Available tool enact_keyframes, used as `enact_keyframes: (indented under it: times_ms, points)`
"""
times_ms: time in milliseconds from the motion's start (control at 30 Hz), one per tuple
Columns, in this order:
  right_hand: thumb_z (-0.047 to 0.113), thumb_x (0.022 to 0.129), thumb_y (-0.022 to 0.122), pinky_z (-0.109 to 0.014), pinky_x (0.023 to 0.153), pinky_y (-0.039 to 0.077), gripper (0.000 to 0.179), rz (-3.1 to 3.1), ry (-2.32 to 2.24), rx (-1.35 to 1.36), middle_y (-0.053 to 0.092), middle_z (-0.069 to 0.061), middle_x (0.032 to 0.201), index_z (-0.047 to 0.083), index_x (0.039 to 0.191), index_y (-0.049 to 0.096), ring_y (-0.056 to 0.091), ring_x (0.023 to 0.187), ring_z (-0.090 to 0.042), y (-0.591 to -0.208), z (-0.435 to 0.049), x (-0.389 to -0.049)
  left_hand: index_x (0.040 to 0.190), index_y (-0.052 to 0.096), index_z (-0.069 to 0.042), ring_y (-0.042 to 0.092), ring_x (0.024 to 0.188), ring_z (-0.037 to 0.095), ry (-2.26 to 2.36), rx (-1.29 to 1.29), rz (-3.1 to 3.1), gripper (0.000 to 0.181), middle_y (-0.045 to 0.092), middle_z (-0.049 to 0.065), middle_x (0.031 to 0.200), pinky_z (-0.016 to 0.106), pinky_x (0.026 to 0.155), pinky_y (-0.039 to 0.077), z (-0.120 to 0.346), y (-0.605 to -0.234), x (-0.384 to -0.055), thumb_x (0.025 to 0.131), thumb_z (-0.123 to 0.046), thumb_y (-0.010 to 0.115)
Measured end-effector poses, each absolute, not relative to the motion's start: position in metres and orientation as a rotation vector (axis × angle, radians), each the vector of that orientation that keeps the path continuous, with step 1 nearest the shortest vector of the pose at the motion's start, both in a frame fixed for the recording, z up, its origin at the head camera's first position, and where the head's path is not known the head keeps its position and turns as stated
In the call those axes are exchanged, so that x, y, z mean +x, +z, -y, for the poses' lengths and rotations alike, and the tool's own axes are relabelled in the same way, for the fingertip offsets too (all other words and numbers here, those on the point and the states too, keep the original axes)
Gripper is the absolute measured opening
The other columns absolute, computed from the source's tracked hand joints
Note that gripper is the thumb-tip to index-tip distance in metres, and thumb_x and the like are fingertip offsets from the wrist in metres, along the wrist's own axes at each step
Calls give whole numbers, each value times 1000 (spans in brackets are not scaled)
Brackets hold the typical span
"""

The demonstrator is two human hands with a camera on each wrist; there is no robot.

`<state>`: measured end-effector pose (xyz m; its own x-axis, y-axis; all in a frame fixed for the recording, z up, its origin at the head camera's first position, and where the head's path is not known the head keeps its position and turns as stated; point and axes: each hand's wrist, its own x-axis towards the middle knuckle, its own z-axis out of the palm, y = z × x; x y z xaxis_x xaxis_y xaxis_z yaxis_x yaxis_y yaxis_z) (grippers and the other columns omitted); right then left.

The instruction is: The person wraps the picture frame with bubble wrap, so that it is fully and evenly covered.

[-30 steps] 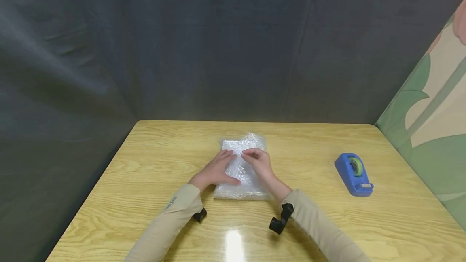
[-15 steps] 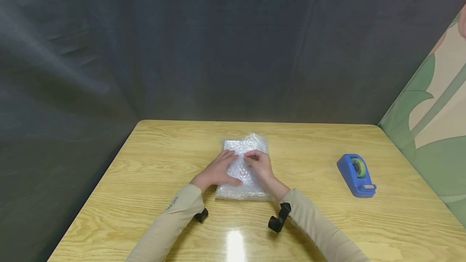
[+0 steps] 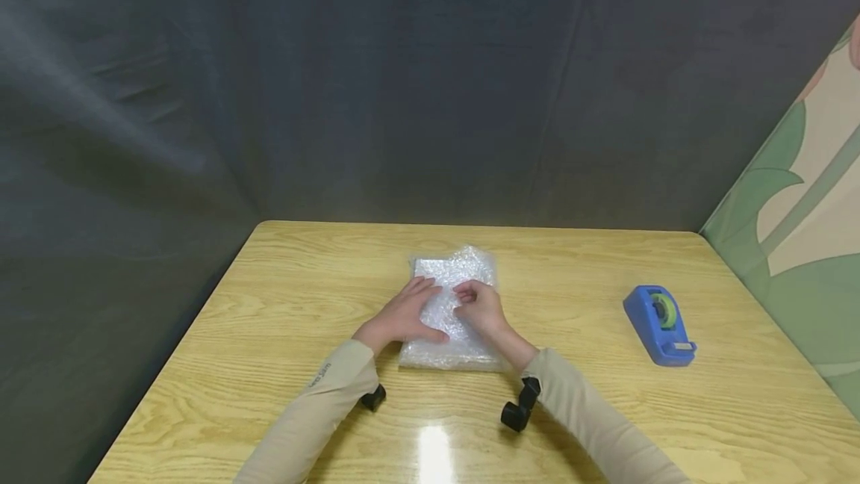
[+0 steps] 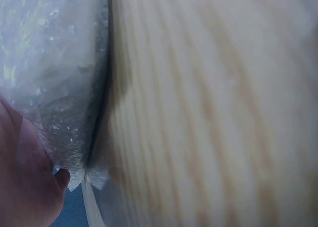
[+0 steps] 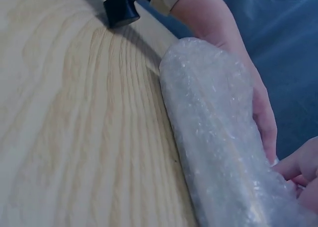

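A flat package in clear bubble wrap lies on the table before me. My left hand rests spread over its left side, thumb toward the near edge. From the right, my right hand reaches onto the top, fingers bent and thumb a little apart from the index finger in the head view. Whether it pinches the wrap or something thin on it is hidden. In the right wrist view, fingertips of the right hand touch the bubble wrap near the other hand. The left wrist view shows the wrap's side edge.
A blue tape dispenser with a greenish tape roll stands on the right part of the wooden table. A dark curtain hangs behind the table, and a patterned panel rises at the right.
My right thumb and index finger have parted a little, and the right hand has shifted slightly right and nearer. The left hand keeps its place on the package. The view has shifted slightly.
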<state>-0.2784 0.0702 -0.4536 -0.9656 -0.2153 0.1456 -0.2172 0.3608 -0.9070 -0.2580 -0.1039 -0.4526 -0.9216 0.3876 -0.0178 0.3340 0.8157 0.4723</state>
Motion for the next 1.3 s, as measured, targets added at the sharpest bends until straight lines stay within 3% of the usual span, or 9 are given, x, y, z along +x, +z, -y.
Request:
enact_keyframes:
  times_ms: [200,333,433,533,733,800,967,1133,1300]
  points:
    - [-6,65,71,-36,72,50,32,2692,1307,597,60,-16,81,-12,95,61,55,76,-24,-454,-77,-280,141,32,-11,8,138,25,728,584,-2877,93,19,7,150,45,110,14,104,-451,-257,67,-50,72]
    - [-1,65,73,-25,53,38,16,2696,1126,717,44,-3,56,-6,65,58,40,56,-14,-452,-80,-284,141,32,-9,8,138,25,743,587,-2875,94,19,8,150,45,111,14,104,-450,-257,67,-49,73]
    - [-2,65,72,-22,47,27,37,2684,1083,774,28,4,47,5,49,40,29,48,-11,-450,-81,-284,141,31,-10,8,138,24,726,586,-2880,94,19,7,150,43,111,14,104,-452,-258,67,-50,72]
    - [-2,65,73,-22,50,28,44,2665,1052,776,27,5,47,8,48,34,29,49,-11,-450,-81,-282,141,31,-11,8,138,23,721,587,-2882,94,18,6,150,42,111,13,104,-453,-259,67,-51,72]
    - [2,66,75,-28,58,34,33,2688,1052,663,36,-2,57,2,54,44,36,61,-17,-452,-81,-277,141,31,-11,8,138,23,728,587,-2883,94,19,6,150,43,111,14,104,-455,-259,67,-51,72]
    - [4,65,75,-29,59,38,21,2702,1109,620,42,-6,63,-7,69,58,39,64,-19,-454,-81,-278,141,32,-11,8,138,23,729,586,-2883,94,19,6,150,44,111,15,104,-455,-258,66,-51,73]
    - [7,66,78,-32,67,50,62,2647,1274,662,58,-17,88,-16,116,52,53,75,-22,-456,-85,-280,140,33,-10,9,138,25,724,586,-2884,93,20,7,150,46,110,16,106,-454,-258,66,-50,73]
    - [9,69,76,-38,77,52,36,2547,1220,838,64,-17,100,-5,100,66,60,89,-28,-460,-92,-286,140,34,-9,10,138,26,716,594,-2889,93,21,8,149,46,110,17,106,-454,-259,67,-51,72]
    - [8,73,72,-43,86,47,22,2553,1053,921,66,-16,95,-4,91,69,58,92,-30,-466,-93,-290,139,35,-7,11,137,27,730,623,-2893,92,23,10,148,45,110,17,105,-454,-260,67,-50,73]
